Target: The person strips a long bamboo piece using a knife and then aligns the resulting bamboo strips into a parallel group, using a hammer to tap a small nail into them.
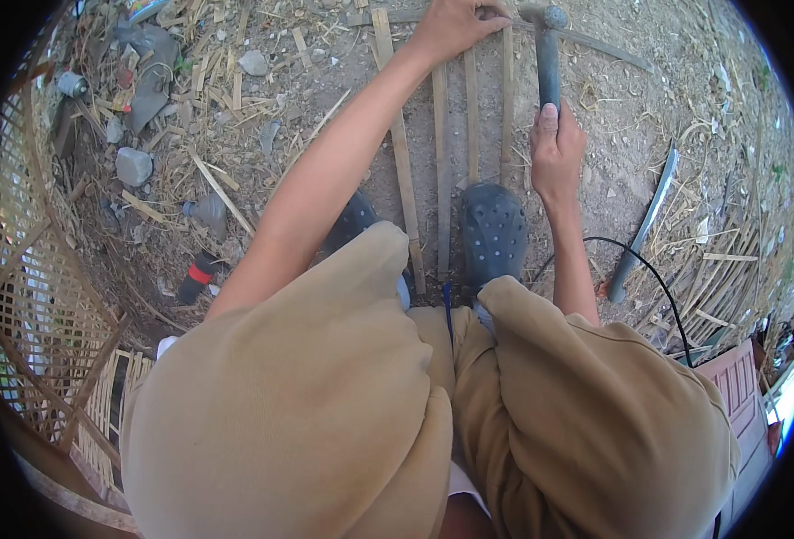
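My right hand is wrapped round the handle of a hammer, whose head is beside my left fingertips at the top of the view. My left hand is closed in a pinch at the crossing of a long thin crosswise strip and an upright wooden slat. What sits between those fingers is too small to make out. Several slats run from the crosswise strip toward me, among them a long slat under my left forearm and a greyish slat between my feet.
A long-bladed knife lies on the ground to the right, near a black cable. Wood splinters, a stone and a plastic bottle litter the left. A woven lattice panel stands at far left. My dark clog touches slat ends.
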Available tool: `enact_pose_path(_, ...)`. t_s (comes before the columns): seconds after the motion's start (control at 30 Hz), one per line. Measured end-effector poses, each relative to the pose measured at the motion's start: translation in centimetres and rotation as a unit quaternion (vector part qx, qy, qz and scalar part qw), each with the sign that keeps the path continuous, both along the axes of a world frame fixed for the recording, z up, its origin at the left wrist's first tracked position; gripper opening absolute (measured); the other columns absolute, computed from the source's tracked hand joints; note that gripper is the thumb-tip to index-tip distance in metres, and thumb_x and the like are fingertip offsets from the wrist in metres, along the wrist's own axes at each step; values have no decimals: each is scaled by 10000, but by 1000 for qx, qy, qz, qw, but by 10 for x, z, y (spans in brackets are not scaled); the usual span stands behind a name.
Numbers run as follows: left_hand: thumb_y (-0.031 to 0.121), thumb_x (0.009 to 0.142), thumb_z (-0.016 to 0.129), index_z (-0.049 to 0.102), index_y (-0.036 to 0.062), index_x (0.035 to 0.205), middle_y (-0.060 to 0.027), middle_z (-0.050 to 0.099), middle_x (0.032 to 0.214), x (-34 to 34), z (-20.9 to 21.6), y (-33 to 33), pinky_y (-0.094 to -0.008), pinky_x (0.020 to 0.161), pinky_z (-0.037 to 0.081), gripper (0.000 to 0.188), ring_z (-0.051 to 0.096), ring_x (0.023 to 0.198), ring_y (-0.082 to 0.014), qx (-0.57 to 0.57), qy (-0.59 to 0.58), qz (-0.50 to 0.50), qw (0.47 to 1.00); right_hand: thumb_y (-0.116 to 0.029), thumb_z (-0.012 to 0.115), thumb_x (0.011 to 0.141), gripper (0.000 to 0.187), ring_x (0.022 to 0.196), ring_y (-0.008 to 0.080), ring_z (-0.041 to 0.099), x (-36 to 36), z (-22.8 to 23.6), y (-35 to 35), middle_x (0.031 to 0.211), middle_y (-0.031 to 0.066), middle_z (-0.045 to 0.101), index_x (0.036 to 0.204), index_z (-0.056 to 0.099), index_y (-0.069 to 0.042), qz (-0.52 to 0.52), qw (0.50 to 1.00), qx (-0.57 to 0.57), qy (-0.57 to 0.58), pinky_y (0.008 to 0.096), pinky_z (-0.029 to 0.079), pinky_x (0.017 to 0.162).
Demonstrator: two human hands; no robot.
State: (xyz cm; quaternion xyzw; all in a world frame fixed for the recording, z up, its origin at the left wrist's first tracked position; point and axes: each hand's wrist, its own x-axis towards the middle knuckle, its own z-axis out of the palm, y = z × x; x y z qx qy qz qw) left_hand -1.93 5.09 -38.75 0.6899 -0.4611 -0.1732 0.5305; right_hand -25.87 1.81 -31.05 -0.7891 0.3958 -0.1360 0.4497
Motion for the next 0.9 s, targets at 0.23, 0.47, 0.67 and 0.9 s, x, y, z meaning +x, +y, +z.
enact_pose_path(0.23, 145, 832, 779, 774, 27, 950, -146, 705, 832, 0, -1, 1, -386, 708, 533, 166, 684, 762, -278, 10, -1, -7, 1000, -306, 483, 1097, 393, 476, 318, 464, 0, -2, -1, 564, 173, 481, 930, 574, 37, 16, 999, -39, 23, 466, 356, 507)
enact_pose_path(0.47, 135, 824, 782, 741, 13, 884, -144, 642, 787, 4, 0, 0, -404, 682, 512, 142, 641, 750, -302, -22, -53, -7, 998, -314, 485, 1096, 408, 491, 357, 500, -3, -6, -4, 590, 202, 510, 934, 577, 49, -1, 1000, 3, 3, 475, 363, 509)
enact_pose_path(0.67, 136, 806, 793, 730, 12, 855, -148, 630, 779, 3, 1, 2, -413, 690, 507, 147, 629, 762, -313, -26, -55, -8, 998, -304, 486, 1096, 402, 514, 339, 524, 1, 4, -5, 616, 213, 524, 950, 589, 56, 29, 997, -41, 56, 469, 371, 518)
enact_pose_path(0.9, 130, 789, 792, 718, 20, 837, -148, 627, 783, 4, 4, 1, -411, 712, 512, 141, 628, 775, -322, -19, -73, -7, 997, -303, 488, 1096, 404, 505, 335, 511, -2, -7, -4, 610, 208, 519, 947, 591, 59, 32, 996, -59, 51, 462, 366, 513)
